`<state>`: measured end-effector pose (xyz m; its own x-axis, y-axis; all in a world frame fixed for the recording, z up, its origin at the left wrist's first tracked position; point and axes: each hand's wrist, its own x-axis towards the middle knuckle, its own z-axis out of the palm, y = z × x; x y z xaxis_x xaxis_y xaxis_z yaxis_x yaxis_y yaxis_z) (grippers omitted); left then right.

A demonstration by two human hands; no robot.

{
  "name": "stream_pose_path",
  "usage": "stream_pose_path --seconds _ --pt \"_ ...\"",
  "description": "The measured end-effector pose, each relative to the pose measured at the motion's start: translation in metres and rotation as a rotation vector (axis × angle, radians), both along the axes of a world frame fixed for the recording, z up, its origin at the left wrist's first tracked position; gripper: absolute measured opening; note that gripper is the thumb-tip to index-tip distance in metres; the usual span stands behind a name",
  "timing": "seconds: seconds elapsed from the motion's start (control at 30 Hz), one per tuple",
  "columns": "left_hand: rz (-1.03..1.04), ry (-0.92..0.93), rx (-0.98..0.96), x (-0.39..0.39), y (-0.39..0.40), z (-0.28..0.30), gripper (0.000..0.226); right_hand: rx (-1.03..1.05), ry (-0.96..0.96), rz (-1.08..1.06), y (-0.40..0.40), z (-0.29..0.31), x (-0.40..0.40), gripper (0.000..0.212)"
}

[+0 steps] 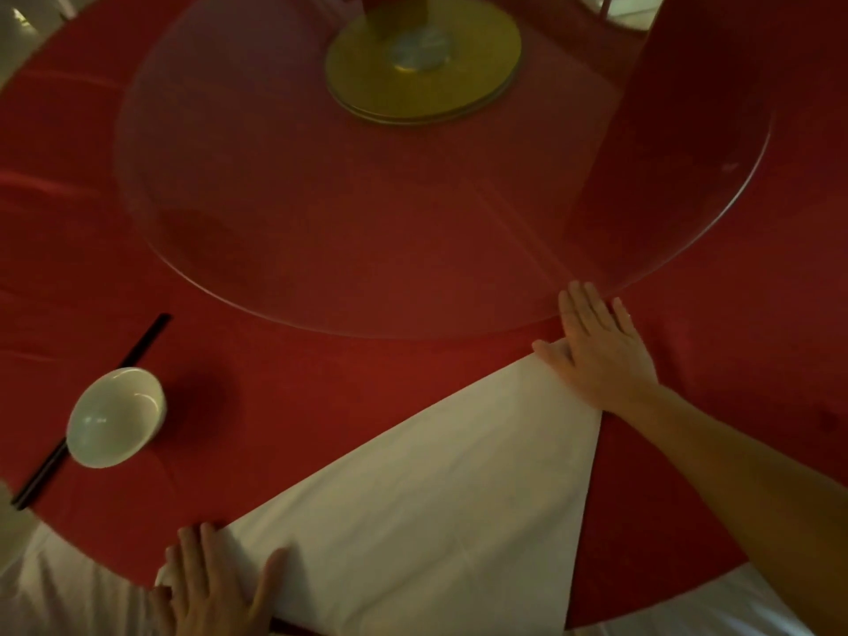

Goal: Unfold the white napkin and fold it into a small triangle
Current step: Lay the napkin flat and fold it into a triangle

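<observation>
Here, one white napkin (440, 511) lies flat on the red tablecloth (321, 383) as a large triangle, its long folded edge running from the near table rim at lower left up to a far corner at upper right, its right edge dropping back down toward the near rim. Two hands work it. The left hand (215, 585) rests palm down on the near-left corner at the table's edge, fingers straight and spread, thumb out to the right, pinching nothing. The right hand (596, 351) lies flat on the far corner, arm stretched forward, fingers extended and slightly fanned, their tips reaching the rim of the one round glass turntable (220, 277). One white bowl (114, 417) stands well to the left of the napkin, sitting over dark chopsticks (147, 337); their number is unclear. Bare red cloth lies between bowl and napkin, and also to the right of the right forearm. One gold disc (367, 80) sits at the turntable's centre.
</observation>
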<state>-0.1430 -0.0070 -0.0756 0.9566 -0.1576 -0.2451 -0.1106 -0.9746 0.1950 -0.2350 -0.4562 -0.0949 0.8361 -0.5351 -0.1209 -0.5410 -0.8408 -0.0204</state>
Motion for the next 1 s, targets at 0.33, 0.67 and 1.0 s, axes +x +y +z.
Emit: stream_pose_path --seconds 0.33,0.67,1.0 --pt "0.089 0.024 0.052 -0.004 0.0 0.013 0.125 0.01 -0.052 -0.281 -0.012 -0.004 0.0 0.101" --pt "0.09 0.026 0.055 0.027 0.032 0.027 0.052 0.044 -0.135 -0.346 0.051 0.028 -0.041 0.087" --pt "-0.029 0.278 -0.235 0.089 0.076 0.034 0.016 0.3 -0.274 -0.666 0.24 0.025 -0.101 0.06"
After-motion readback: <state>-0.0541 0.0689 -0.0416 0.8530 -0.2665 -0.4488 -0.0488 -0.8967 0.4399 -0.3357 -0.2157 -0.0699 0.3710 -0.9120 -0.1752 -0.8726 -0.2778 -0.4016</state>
